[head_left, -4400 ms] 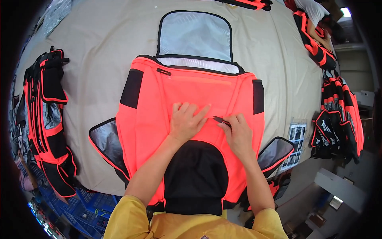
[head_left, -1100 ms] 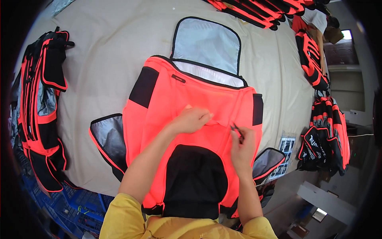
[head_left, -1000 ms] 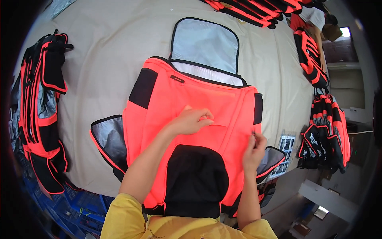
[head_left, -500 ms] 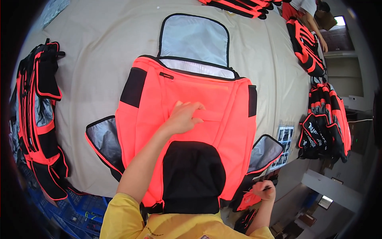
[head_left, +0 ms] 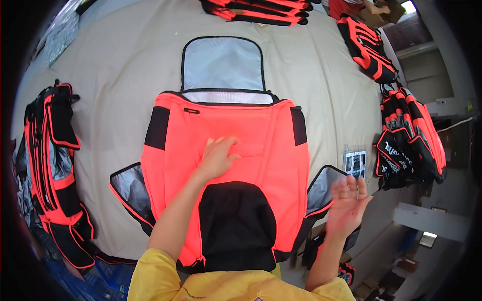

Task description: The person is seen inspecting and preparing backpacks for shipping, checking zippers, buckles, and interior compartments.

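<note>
A bright coral and black backpack (head_left: 226, 168) lies flat before me, its lower end close to my body. Its top flap (head_left: 223, 62) is folded back and shows a silver lining. Silver-lined side flaps stick out at the left (head_left: 131, 188) and right (head_left: 324, 188). My left hand (head_left: 219, 158) is on or just over the front panel, above the black pocket (head_left: 236, 220), fingers loosely apart and holding nothing. Raised beside the right side flap, my right hand (head_left: 348, 206) is open, palm showing, with nothing visible in it.
Similar coral and black bags are piled at the left (head_left: 55, 175), far edge (head_left: 261, 11), far right (head_left: 366, 47) and right (head_left: 409, 135). A printed sheet (head_left: 355, 159) lies near the right edge of the cloth-covered table (head_left: 115, 90). Another person's arm (head_left: 374, 7) shows at the far right.
My right hand has risen from below the right side flap to beside it, and its closed fingers have opened. My left hand stays over the front panel. The whole view has shifted slightly.
</note>
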Demonstrator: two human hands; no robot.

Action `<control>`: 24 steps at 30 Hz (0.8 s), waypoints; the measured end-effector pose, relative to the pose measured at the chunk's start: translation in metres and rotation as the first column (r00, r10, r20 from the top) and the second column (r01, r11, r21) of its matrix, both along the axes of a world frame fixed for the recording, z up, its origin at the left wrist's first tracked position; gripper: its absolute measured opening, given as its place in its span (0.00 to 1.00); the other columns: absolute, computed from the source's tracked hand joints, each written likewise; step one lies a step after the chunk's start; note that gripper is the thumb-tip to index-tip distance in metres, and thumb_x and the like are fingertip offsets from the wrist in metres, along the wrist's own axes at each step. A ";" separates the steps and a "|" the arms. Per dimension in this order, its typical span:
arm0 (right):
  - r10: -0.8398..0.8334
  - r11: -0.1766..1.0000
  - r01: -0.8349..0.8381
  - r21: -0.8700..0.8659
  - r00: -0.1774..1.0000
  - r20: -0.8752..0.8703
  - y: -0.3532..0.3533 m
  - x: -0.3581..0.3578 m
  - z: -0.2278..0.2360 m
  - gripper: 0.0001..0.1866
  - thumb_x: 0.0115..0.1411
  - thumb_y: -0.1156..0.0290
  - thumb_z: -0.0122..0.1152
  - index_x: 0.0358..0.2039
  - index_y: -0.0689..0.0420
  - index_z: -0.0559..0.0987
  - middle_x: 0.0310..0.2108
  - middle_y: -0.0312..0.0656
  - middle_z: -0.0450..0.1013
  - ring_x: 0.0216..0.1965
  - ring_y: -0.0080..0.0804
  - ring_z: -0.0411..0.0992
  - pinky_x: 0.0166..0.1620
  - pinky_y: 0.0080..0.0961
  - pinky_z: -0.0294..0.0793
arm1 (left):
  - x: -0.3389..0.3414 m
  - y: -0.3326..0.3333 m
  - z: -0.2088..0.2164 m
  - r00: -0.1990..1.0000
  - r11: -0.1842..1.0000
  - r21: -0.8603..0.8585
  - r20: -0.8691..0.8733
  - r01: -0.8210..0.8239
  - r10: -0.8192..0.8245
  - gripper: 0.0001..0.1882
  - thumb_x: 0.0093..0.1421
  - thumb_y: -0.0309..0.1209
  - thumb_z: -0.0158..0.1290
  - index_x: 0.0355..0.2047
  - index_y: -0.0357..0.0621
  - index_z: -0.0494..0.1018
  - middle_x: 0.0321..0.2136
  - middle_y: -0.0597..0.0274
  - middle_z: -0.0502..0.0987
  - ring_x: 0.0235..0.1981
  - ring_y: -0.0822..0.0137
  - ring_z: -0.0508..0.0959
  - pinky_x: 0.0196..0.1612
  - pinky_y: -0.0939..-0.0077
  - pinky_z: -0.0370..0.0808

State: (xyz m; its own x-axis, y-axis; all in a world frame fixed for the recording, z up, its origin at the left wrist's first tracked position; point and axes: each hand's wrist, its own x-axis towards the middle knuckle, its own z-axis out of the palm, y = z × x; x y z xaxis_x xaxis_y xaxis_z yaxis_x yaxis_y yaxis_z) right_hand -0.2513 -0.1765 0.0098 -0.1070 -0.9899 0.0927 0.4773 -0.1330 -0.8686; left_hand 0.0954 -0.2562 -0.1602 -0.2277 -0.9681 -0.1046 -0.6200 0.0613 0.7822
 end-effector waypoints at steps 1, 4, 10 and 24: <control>0.124 0.992 -0.127 0.001 0.971 0.207 -0.004 0.054 0.028 0.33 0.79 0.44 0.34 0.73 0.54 0.60 0.69 0.55 0.66 0.66 0.48 0.70 0.69 0.57 0.63 | -0.002 0.003 0.001 0.999 0.999 -0.010 0.016 -0.034 0.034 0.20 0.60 0.33 0.64 0.52 0.44 0.74 0.49 0.55 0.81 0.54 0.54 0.78 0.58 0.56 0.65; 0.429 0.892 -0.436 -0.121 0.730 0.532 -0.004 0.154 0.104 0.38 0.78 0.41 0.28 0.79 0.49 0.44 0.78 0.54 0.48 0.61 0.48 0.75 0.68 0.60 0.64 | -0.007 0.014 0.003 0.991 0.996 -0.058 0.106 -0.071 0.077 0.21 0.60 0.34 0.64 0.53 0.45 0.75 0.52 0.55 0.79 0.57 0.54 0.76 0.59 0.55 0.66; 0.619 0.759 -0.576 -0.303 0.495 0.610 -0.031 0.189 0.142 0.35 0.75 0.44 0.37 0.75 0.47 0.49 0.72 0.57 0.52 0.48 0.46 0.80 0.59 0.58 0.73 | 0.024 0.028 0.045 0.895 0.934 -0.356 0.417 -0.001 0.160 0.32 0.62 0.42 0.62 0.64 0.45 0.71 0.65 0.55 0.69 0.68 0.48 0.65 0.67 0.39 0.59; 0.244 0.967 -0.251 0.051 0.839 -0.487 -0.119 0.240 0.003 0.13 0.75 0.66 0.54 0.46 0.63 0.81 0.36 0.41 0.76 0.33 0.38 0.76 0.41 0.35 0.78 | 0.087 0.060 -0.022 0.693 0.820 -0.491 0.482 -0.294 0.537 0.30 0.62 0.40 0.56 0.64 0.46 0.71 0.71 0.59 0.66 0.75 0.51 0.59 0.72 0.32 0.47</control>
